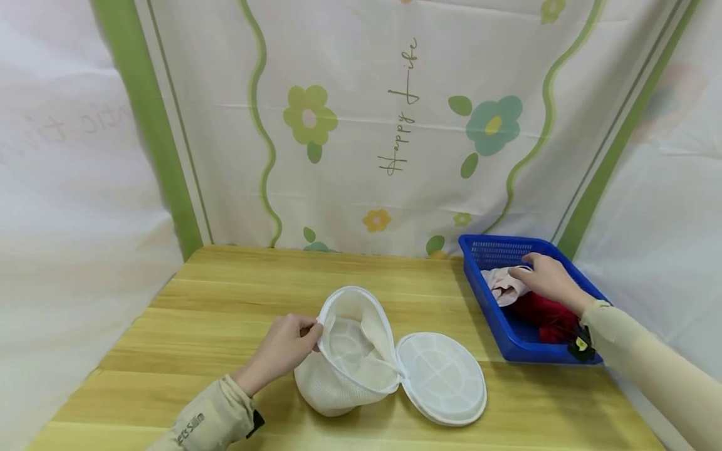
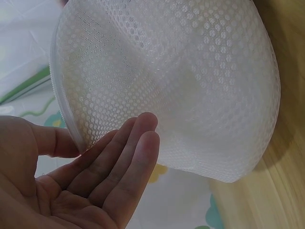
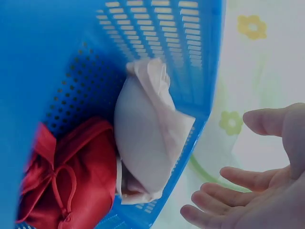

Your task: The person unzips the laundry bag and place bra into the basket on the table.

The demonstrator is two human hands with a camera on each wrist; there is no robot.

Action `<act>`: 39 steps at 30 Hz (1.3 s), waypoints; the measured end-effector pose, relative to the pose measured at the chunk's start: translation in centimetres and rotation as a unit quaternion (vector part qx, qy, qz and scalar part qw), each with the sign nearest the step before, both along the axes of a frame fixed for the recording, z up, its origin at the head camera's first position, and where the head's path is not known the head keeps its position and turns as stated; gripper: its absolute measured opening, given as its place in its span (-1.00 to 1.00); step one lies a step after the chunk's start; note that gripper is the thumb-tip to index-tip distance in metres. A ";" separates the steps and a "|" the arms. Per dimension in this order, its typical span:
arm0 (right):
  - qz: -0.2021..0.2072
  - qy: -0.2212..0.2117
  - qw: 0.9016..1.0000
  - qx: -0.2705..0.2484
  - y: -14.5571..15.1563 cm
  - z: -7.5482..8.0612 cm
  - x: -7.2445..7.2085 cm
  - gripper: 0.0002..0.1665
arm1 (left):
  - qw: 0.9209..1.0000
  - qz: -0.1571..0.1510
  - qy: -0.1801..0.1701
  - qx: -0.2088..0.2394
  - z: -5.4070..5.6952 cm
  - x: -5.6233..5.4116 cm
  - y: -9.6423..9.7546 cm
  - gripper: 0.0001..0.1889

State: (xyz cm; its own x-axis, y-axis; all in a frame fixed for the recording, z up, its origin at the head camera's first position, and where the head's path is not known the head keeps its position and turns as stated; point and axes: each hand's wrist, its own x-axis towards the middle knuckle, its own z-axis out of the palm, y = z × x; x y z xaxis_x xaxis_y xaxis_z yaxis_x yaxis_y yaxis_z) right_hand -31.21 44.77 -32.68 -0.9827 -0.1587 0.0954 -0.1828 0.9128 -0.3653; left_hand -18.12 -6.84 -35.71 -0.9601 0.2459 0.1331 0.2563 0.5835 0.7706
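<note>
A white mesh laundry bag [image 1: 338, 382] stands on the table, its round mouth unzipped and its lid [image 1: 442, 379] folded out flat to the right. My left hand [image 1: 284, 351] pinches the zippered rim between thumb and fingers; the left wrist view shows the honeycomb mesh [image 2: 205, 95] close up. Over the blue basket [image 1: 491, 307] my right hand [image 1: 549, 282] hovers with spread fingers, holding nothing. Below it lies a pale pink garment [image 3: 143, 133] with a smooth moulded cup, like a bra. Beside that is a red garment [image 3: 86, 176] with a thin tied bow.
The basket stands at the right rear of the wooden table [image 1: 225, 294]. A dark item with a pale flower [image 1: 581, 344] sits at its near right corner, partly behind my sleeve. Flower-printed curtains [image 1: 350, 125] hang behind the table and along both sides.
</note>
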 end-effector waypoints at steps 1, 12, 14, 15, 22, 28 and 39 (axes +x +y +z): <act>0.001 0.000 1.000 -0.001 -0.2 0.1 0.2 -0.13 | 1.000 0.000 -0.001 -0.001 0.0 0.0 0.0 -0.68; 0.016 0.008 0.999 -0.026 -2.6 1.7 2.8 -0.12 | 1.000 -0.004 0.006 0.002 -0.1 -0.1 0.0 -0.68; 0.020 0.005 0.999 -0.033 -3.1 1.8 3.2 -0.12 | 1.000 -0.004 0.007 0.000 -0.1 -0.2 -0.1 -0.68; 0.022 0.004 0.999 -0.035 -3.4 1.8 3.5 -0.12 | 1.000 -0.003 0.008 0.000 -0.1 -0.2 -0.1 -0.67; 0.026 0.007 0.998 -0.054 -4.8 2.2 4.9 -0.16 | 1.000 -0.001 0.008 0.005 -0.1 -0.2 -0.1 -0.70; 0.039 0.022 0.996 -0.073 -6.0 2.3 6.2 -0.25 | 1.000 0.000 0.011 0.012 -0.2 -0.3 0.0 -0.72; 0.067 0.064 0.991 -0.099 -8.2 2.6 8.1 -0.32 | 1.000 -0.001 0.009 0.006 0.0 -0.3 0.2 -0.69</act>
